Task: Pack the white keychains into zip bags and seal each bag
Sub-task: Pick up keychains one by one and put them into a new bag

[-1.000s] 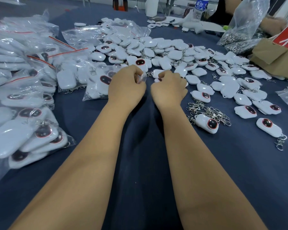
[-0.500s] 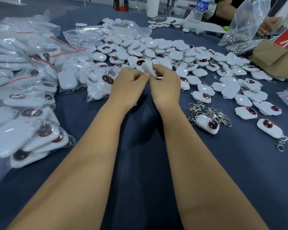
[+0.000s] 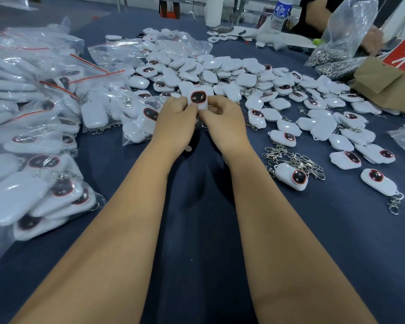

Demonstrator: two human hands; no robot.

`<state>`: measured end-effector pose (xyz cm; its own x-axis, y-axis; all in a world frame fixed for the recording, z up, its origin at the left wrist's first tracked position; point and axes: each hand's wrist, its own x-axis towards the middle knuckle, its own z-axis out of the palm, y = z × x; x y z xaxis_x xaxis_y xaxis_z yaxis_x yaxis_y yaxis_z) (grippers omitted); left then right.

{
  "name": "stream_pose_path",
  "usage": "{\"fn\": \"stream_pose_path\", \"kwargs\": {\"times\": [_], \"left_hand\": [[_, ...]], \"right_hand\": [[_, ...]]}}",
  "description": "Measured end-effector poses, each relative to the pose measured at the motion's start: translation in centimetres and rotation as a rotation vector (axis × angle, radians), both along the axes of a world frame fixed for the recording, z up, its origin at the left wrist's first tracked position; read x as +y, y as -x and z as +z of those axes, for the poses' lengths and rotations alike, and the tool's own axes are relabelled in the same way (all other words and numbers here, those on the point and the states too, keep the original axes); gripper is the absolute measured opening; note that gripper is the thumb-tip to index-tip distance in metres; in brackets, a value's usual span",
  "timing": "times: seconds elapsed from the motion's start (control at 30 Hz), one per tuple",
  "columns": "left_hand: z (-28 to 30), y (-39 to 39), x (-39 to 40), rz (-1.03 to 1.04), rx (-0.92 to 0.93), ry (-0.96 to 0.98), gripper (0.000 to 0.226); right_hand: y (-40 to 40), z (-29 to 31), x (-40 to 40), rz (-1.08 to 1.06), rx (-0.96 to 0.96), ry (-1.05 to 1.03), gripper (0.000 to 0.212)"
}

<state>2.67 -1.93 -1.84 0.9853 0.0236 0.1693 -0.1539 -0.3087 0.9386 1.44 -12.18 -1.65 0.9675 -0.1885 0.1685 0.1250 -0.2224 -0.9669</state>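
Keychains are all over the dark blue cloth (image 3: 197,230), and one white keychain (image 3: 198,98) is held up between both hands, just in front of the big loose pile (image 3: 220,71). Its dark face with the red ring looks up at the camera.

Far left of the held keychain lie the packed zip bags (image 3: 33,127) — many clear bags full of white keychains, some with a red strip along the top. One more filled bag (image 3: 140,122) lies right beside the left hand.

Next comes the left hand (image 3: 175,122). Its fingers are curled in and its thumb presses on the lower left edge of the held keychain. The right hand (image 3: 225,122) touches the left hand, and its fingertips pinch the lower right edge of the same keychain. I cannot tell if a bag is around it.

Right of the held keychain, more loose white keychains are spread out flat. A little heap of silver clips (image 3: 295,157) lies near the right arm, with one keychain (image 3: 290,176) touching it.

Far right and back from the held keychain sit a brown box (image 3: 384,85), a clear bag of metal rings (image 3: 339,43) and a water bottle (image 3: 279,15) — another person's hand (image 3: 374,40) is by that bag.
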Motion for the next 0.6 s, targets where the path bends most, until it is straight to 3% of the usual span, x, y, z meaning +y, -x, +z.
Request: {"fn": "stream_pose_path", "kwargs": {"times": [0.07,0.33,0.6], "left_hand": [[-0.08,0.07,-0.05,0.008,-0.027,-0.017,0.024],[-0.37,0.25,0.16,-0.045,-0.054,0.041,0.015],[-0.24,0.5,0.04,-0.039,-0.038,0.09,0.015]], "right_hand": [[0.03,0.01,0.0,-0.019,-0.003,-0.013,0.005],[-0.21,-0.04,-0.49,-0.044,0.015,-0.14,0.01],[0.0,0.29,-0.62,-0.023,0.058,-0.132,0.013]]}}
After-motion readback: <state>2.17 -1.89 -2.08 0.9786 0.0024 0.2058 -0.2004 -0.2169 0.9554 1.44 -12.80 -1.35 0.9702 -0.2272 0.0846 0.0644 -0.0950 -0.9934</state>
